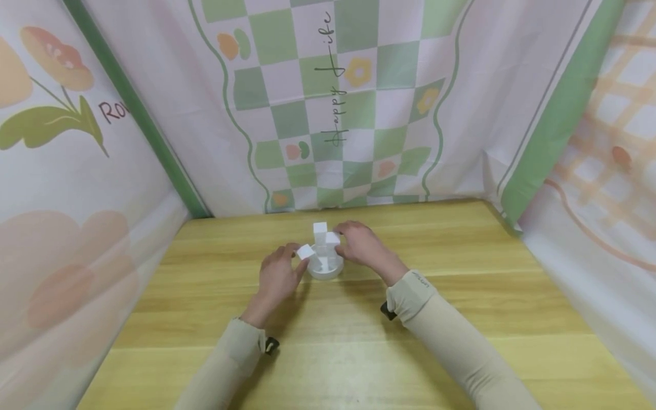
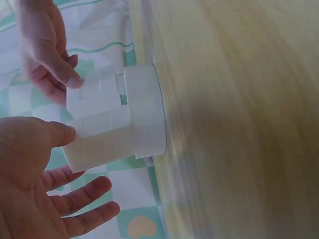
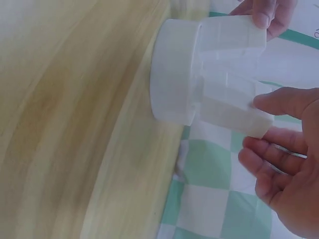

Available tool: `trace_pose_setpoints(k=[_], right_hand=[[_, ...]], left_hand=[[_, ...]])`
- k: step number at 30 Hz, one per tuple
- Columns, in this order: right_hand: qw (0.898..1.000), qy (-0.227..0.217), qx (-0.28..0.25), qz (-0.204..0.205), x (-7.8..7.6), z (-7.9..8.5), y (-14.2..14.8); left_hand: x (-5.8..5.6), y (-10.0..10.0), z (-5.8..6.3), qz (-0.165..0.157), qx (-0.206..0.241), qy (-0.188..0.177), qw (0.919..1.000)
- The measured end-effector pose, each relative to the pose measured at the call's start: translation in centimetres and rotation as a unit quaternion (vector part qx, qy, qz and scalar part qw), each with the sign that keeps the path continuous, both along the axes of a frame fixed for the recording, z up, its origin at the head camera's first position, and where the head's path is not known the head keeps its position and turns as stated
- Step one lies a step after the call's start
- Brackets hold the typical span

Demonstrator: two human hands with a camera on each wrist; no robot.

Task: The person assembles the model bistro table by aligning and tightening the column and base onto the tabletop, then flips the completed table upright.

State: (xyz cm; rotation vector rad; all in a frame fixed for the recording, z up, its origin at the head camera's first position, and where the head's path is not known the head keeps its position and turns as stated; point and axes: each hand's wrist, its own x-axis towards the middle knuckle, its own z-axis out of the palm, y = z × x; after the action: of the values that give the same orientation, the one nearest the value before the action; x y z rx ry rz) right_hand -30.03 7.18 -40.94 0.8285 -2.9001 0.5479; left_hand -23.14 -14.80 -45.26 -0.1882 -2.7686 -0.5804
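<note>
A round white base [image 1: 326, 274] stands on the table, and several white square-ended blocks rise from it. My left hand [image 1: 278, 274] pinches the top of the left block [image 1: 306, 251] between thumb and fingers; this block leans outward to the left. On the other side, my right hand [image 1: 363, 245] pinches the right block [image 1: 333, 238] by its top end. Between and behind them a third block [image 1: 320, 230] stands taller, touched by neither hand. In the right wrist view, the lower ends of the blocks [image 3: 232, 102] sit at the rim of the base [image 3: 174, 69].
The wooden table [image 1: 328, 353] runs up to a hanging curtain [image 1: 353, 114] with green checks at the back. More printed cloth [image 1: 61, 228] hangs along the left, and another cloth [image 1: 615, 142] along the right. Small black devices [image 1: 271, 345] show at both cuffs.
</note>
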Motion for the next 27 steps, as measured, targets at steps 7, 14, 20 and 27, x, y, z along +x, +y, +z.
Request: trace_pose_setpoints(k=[7,14,20,27], right_hand=[[0.999,0.029,0.028,0.003,0.4,-0.1,0.2],[0.999,0.031,0.022,0.028,0.2,0.3,0.7],[0.999,0.034,0.023,0.004,0.5,0.3,0.7],[0.997,0.009,0.046,0.054,1.2,0.9,1.0]], left_hand=[[0.0,0.0,0.1,0.002,-0.005,0.008,1.0000],[0.0,0.0,0.1,0.003,-0.002,0.018,0.9998],[0.0,0.0,0.1,0.000,0.000,0.017,0.9999],[0.0,0.0,0.0,0.003,0.001,0.012,0.9999]])
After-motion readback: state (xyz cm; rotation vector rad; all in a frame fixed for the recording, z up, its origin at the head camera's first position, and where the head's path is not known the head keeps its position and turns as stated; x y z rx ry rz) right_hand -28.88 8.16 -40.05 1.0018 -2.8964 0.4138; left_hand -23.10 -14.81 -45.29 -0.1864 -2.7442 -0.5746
